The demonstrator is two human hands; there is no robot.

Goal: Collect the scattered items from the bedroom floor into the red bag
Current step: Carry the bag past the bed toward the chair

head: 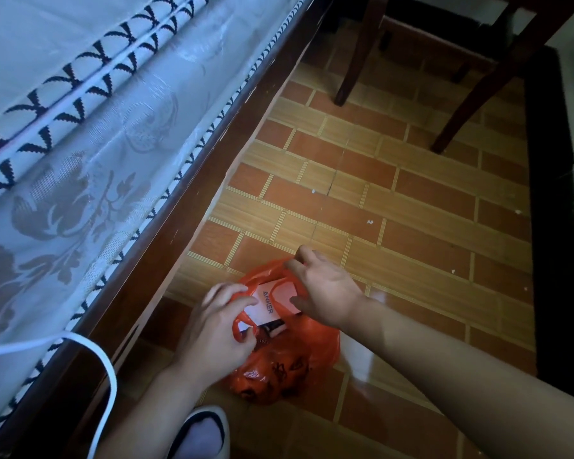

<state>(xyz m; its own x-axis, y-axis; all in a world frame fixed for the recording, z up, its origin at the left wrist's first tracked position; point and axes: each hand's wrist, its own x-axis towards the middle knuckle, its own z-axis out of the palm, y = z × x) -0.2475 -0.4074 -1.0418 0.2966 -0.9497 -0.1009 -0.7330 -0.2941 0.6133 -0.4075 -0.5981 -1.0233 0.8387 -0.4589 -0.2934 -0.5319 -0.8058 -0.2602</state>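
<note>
A red plastic bag (289, 366) sits on the tiled floor beside the bed. A white box (268, 304) with dark lettering lies in its open mouth, with a dark item just below it inside. My left hand (214, 329) grips the bag's near-left handle and rim, thumb on the box. My right hand (325, 289) holds the far side of the box and the bag's rim, fingers curled over the edge. The rest of the bag's contents are hidden.
A bed (80, 144) with a wooden side rail (186, 233) runs along the left. Dark chair legs (355, 51) stand at the back. A white cable (106, 369) hangs off the bed. A slippered foot (203, 432) is at the bottom. Small white scraps (369, 222) dot the floor.
</note>
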